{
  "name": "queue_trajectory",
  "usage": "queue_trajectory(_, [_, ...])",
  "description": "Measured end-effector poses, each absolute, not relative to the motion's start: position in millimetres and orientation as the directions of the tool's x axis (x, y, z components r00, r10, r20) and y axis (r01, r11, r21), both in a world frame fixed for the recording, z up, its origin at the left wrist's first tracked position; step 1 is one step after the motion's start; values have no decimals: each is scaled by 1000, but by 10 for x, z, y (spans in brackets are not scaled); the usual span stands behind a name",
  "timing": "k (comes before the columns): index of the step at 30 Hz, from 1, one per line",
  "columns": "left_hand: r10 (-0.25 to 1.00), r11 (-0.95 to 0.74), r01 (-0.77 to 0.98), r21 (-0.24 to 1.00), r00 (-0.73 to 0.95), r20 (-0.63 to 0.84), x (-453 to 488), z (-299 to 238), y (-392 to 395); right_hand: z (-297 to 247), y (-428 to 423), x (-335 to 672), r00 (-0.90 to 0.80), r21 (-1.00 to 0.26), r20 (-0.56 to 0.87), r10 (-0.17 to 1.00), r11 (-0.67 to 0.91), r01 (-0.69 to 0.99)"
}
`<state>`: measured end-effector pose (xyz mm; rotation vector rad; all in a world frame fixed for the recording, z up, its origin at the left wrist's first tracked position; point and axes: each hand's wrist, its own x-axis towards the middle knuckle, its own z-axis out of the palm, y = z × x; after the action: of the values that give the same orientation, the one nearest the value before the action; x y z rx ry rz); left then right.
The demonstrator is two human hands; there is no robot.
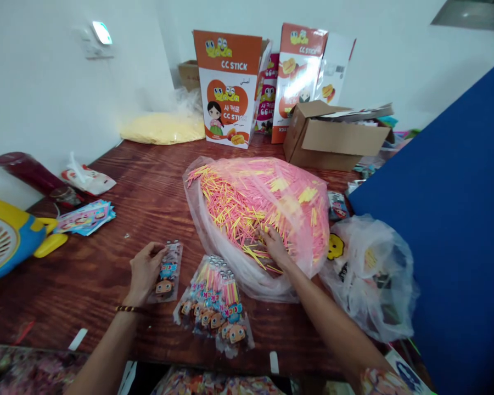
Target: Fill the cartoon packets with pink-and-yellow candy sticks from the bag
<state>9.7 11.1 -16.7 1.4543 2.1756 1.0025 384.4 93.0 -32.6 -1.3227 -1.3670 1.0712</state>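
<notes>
My left hand (144,270) rests on the table with its fingers closed on the upper edge of a clear printed packet (166,282), which has a cartoon face at its lower end. My right hand (275,247) reaches into a large clear plastic bag (247,277) and pinches at thin pink and yellow sticks (234,206); its fingertips are partly lost among them. Between my hands lies a fanned pile of similar packets (214,299), overlapping one another, several with sticks showing inside.
Orange-and-white cartons (233,82) and an open brown box (337,140) stand at the back. A crumpled plastic bag (374,274) sits by a blue panel (440,219) on the right. Printed sheets (86,218), a tissue pack (93,180) and a yellow-blue fan (12,241) are left.
</notes>
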Motion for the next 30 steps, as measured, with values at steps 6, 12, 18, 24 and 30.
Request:
queue_trajectory(6, [906, 205, 585, 785, -416, 73, 67, -28, 173, -215, 911, 3866, 45, -999, -39, 998, -39, -3])
queue_trajectory(12, [921, 91, 282, 955, -390, 27, 232, 492, 239, 79, 1031, 3908, 34, -986, -56, 998, -50, -157])
queue_trajectory(18, [991, 48, 101, 994, -131, -35, 982, 789, 345, 308, 924, 3850, -159, -888, -201, 967, -248, -387])
queue_trajectory(24, [993, 102, -23, 995, 62, -100, 1555, 657, 327, 394, 810, 3803, -146, -936, -190, 971, -224, -273])
queue_trajectory(30, [978, 145, 51, 988, 142, -151, 1685, 647, 357, 750, 649, 3739, -298, -978, 103, 949, 152, 145])
